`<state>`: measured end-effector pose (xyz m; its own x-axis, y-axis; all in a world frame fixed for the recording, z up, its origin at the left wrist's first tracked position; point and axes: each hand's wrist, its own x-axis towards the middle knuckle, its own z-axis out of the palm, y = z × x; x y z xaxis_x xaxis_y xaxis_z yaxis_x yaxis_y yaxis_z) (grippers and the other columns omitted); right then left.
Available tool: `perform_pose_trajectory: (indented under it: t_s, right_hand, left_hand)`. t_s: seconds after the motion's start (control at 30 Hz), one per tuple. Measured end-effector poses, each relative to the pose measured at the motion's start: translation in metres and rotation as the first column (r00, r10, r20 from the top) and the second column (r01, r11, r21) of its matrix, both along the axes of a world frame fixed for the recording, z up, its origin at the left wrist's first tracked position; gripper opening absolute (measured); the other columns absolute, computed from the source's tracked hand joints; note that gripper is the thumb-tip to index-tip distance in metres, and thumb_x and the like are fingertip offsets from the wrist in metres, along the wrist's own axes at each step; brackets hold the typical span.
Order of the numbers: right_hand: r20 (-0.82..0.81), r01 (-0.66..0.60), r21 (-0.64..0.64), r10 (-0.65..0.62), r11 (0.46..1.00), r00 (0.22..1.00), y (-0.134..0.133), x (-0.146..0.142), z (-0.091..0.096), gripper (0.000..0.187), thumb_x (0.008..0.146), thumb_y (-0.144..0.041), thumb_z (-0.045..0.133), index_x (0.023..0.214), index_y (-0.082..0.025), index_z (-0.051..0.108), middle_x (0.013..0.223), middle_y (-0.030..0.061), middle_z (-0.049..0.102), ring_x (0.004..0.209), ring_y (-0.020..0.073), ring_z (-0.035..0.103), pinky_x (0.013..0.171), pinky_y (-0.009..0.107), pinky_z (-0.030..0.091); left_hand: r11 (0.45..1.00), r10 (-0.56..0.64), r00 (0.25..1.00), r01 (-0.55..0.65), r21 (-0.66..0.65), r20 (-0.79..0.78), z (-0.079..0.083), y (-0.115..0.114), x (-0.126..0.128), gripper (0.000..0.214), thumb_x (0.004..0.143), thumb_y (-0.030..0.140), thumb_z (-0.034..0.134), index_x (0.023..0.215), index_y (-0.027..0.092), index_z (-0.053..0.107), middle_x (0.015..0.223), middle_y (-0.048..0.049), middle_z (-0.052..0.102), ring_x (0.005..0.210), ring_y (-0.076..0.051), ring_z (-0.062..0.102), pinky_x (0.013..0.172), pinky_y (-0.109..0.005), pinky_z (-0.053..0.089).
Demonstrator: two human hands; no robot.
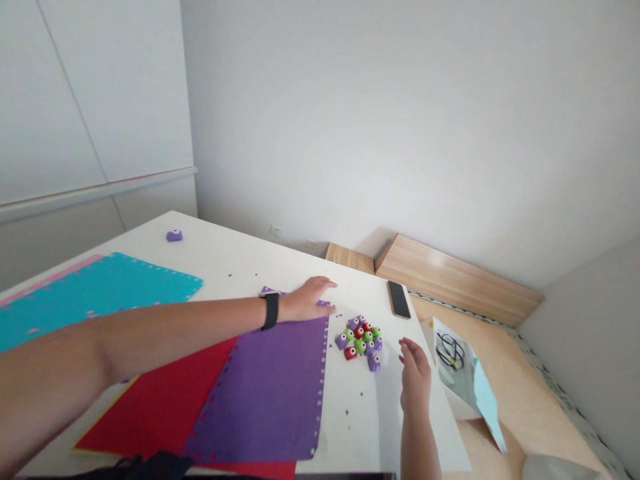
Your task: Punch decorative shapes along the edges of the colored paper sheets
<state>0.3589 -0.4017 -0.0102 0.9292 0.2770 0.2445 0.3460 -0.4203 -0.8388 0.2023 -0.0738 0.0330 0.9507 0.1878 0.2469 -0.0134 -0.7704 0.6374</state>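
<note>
My left hand (306, 300), with a black band on the wrist, reaches over the far end of a purple sheet (270, 393). Its thumb and fingers are apart, with nothing between them. Punched holes run along the sheet's edges. Right of it lies a cluster of small craft punches (360, 345) in purple, green and red, each with a white, eye-like button. My right hand (416, 377) is to the right of the cluster, loosely bent with its fingertips apart, and I see nothing in it. Neither hand touches the punches.
A red sheet (165, 397) lies partly under the purple one. Beyond my left arm are a blue sheet (135, 283) and a lone purple punch (174, 235). A phone (399, 299) rests at the table's right edge. An open box (453, 363) holding a cable stands beyond. Purple scraps dot the table.
</note>
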Motion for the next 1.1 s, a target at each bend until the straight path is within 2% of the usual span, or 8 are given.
perform_pose_trajectory:
  t_s: [0.1,0.2,0.3,0.4,0.53,0.77,0.93,1.1]
  right_hand:
    - [0.016,-0.036,-0.091,0.038,0.995,0.999,-0.023,-0.019,-0.002,0.057,0.079,-0.067,0.063,0.106,-0.018,0.073,0.105,0.0135,0.075,0.093,0.0316,0.068,0.072,0.040,0.056]
    - [0.071,-0.077,-0.184,0.091,0.980,0.993,-0.026,-0.036,-0.013,0.057,0.067,-0.068,0.074,0.099,-0.020,0.075,0.100,0.0139,0.075,0.094,0.0356,0.066,0.078,0.045,0.054]
    - [0.125,-0.094,-0.249,0.128,0.964,0.984,-0.017,-0.045,-0.025,0.059,0.067,-0.068,0.073,0.101,-0.020,0.075,0.095,0.0138,0.074,0.094,0.0366,0.065,0.086,0.049,0.052]
    - [0.185,-0.054,-0.295,0.112,0.954,0.976,-0.008,-0.051,-0.034,0.058,0.073,-0.068,0.067,0.103,-0.018,0.073,0.096,0.0155,0.073,0.095,0.0375,0.064,0.091,0.051,0.048]
    - [0.260,0.024,-0.327,0.066,0.945,0.963,-0.005,-0.057,-0.039,0.054,0.081,-0.066,0.058,0.102,-0.017,0.071,0.102,0.0186,0.073,0.099,0.0387,0.064,0.094,0.052,0.045]
    - [0.328,0.071,-0.377,0.062,0.923,0.943,-0.006,-0.059,-0.042,0.054,0.084,-0.063,0.053,0.103,-0.015,0.070,0.105,0.0204,0.072,0.101,0.0376,0.063,0.098,0.050,0.043]
    - [0.355,0.090,-0.399,0.063,0.912,0.933,-0.006,-0.064,-0.042,0.055,0.084,-0.063,0.052,0.104,-0.015,0.069,0.105,0.0218,0.071,0.103,0.0406,0.061,0.099,0.053,0.042]
    - [0.363,0.086,-0.422,0.081,0.903,0.928,-0.006,-0.065,-0.041,0.060,0.084,-0.064,0.050,0.115,-0.015,0.064,0.102,0.0210,0.070,0.102,0.0427,0.061,0.098,0.057,0.041]
  left_hand:
    - [0.985,0.150,0.987,-0.144,0.093,-0.064,0.007,0.052,-0.069,0.059,0.087,0.051,0.064,0.137,0.020,0.054,0.138,-0.0102,0.057,0.131,-0.031,0.049,0.115,-0.042,0.034]
    - [0.963,0.264,0.954,-0.253,0.087,-0.144,0.001,0.073,-0.138,0.062,0.087,0.057,0.062,0.134,0.018,0.055,0.114,-0.0085,0.068,0.101,-0.028,0.064,0.096,-0.039,0.049]
    - [0.947,0.319,0.924,-0.318,0.039,-0.211,-0.009,0.058,-0.190,0.064,0.087,0.063,0.057,0.136,0.021,0.053,0.110,-0.0082,0.072,0.096,-0.027,0.068,0.087,-0.036,0.053]
    - [0.910,0.356,0.898,-0.396,-0.124,-0.257,-0.016,0.025,-0.218,0.069,0.082,0.065,0.060,0.139,0.027,0.052,0.110,-0.0062,0.073,0.097,-0.028,0.070,0.085,-0.036,0.054]
    - [0.880,0.418,0.884,-0.451,-0.149,-0.208,-0.022,-0.003,-0.229,0.070,0.078,0.062,0.065,0.139,0.030,0.053,0.114,-0.0062,0.073,0.092,-0.028,0.071,0.083,-0.037,0.055]
    - [0.911,0.401,0.908,-0.408,-0.049,-0.119,-0.034,-0.006,-0.218,0.076,0.078,0.045,0.075,0.145,0.027,0.044,0.145,-0.0107,0.057,0.130,-0.032,0.057,0.109,-0.042,0.043]
    - [0.917,0.382,0.911,-0.395,-0.061,-0.155,-0.037,-0.009,-0.213,0.073,0.080,0.038,0.073,0.145,0.023,0.043,0.114,-0.0076,0.071,0.105,-0.028,0.068,0.095,-0.037,0.050]
    - [0.919,0.372,0.913,-0.387,-0.067,-0.167,-0.041,-0.006,-0.211,0.064,0.083,0.046,0.070,0.139,0.024,0.049,0.094,-0.0034,0.075,0.090,-0.026,0.071,0.080,-0.033,0.052]
